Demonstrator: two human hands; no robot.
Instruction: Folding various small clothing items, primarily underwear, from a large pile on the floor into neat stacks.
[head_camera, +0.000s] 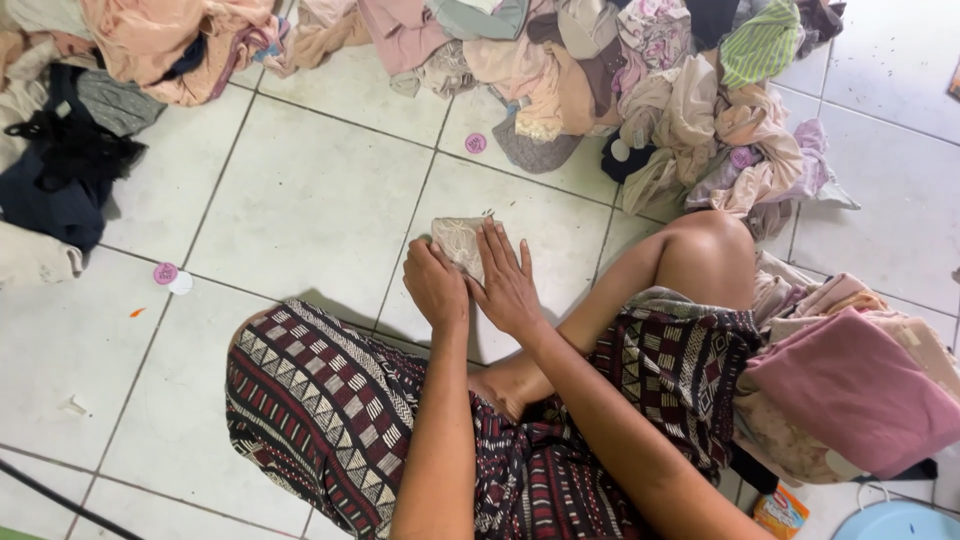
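Beige lace cloth (456, 240), mostly hidden under left hand (435, 287) and right hand (507, 285)

folded cloth (458, 240) on floor (320, 190), clothes heap (600, 70) behind

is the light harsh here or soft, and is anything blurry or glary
Head view: soft, even light, with only a faint shadow on the tiles beside the patterned skirt; no strong glare; both hands, left hand and right hand, on the beige cloth look fairly sharp; the clothes pile at the top edge is slightly softer.
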